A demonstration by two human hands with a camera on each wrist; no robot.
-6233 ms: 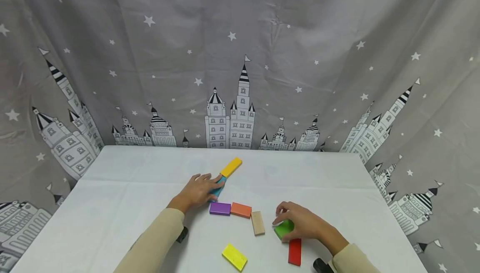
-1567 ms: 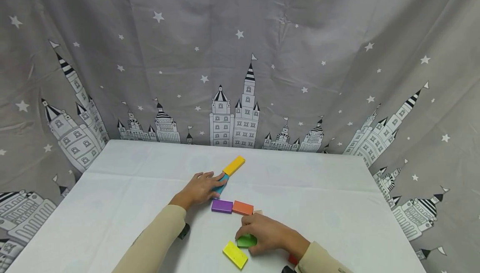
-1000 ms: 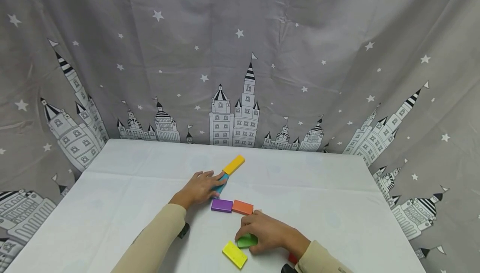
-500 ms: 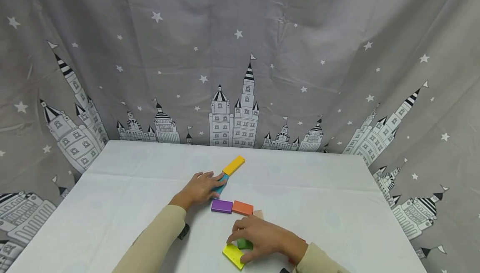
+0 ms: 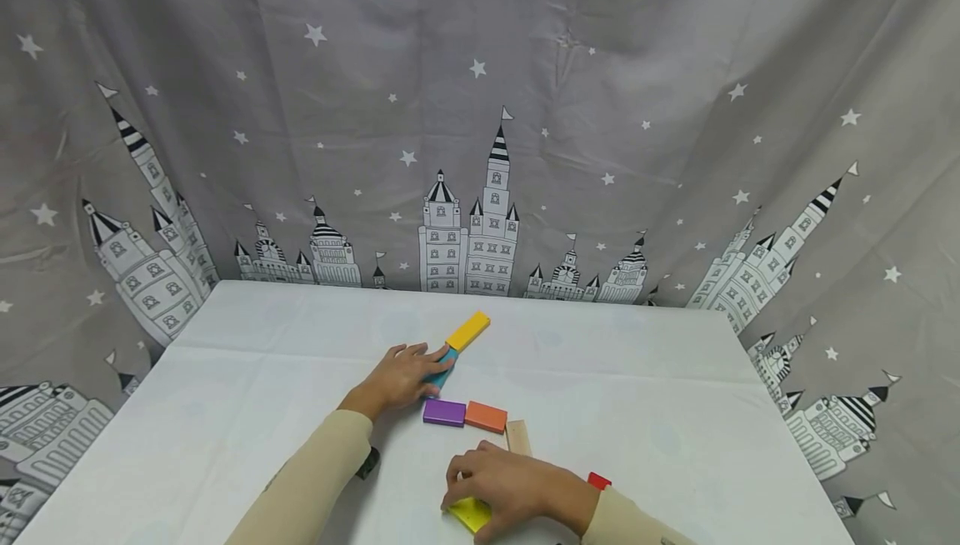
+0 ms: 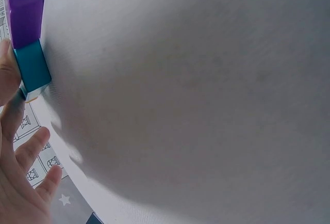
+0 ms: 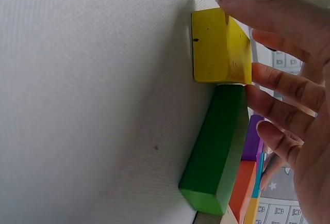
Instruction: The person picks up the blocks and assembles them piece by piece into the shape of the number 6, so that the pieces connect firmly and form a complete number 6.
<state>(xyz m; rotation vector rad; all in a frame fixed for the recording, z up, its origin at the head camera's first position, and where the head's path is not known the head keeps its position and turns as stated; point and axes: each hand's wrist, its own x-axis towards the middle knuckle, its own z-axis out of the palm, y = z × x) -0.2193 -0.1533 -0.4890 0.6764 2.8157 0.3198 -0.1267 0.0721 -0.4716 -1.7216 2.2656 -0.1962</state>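
My left hand (image 5: 396,375) holds a blue wooden block (image 5: 441,372) between thumb and index finger; its other fingers spread out in the left wrist view. An amber block (image 5: 468,331) meets the blue one's far end, and a purple block (image 5: 444,412) lies at its near end. My right hand (image 5: 513,482) is over a bright yellow block (image 5: 471,515), thumb on the near side and fingers on the far side. Against the yellow block sits a green block (image 7: 216,152), which the right hand hides in the head view.
An orange block (image 5: 486,417) continues from the purple one, followed by a plain wood block (image 5: 518,438). Behind the right wrist shows part of a red block (image 5: 598,481). The white-covered table (image 5: 300,328) ends at a grey curtain (image 5: 585,70) printed with castles.
My right hand has carried the green block left from beside the red one, let go, and moved onto the yellow block. The left hand stays on the blue block.
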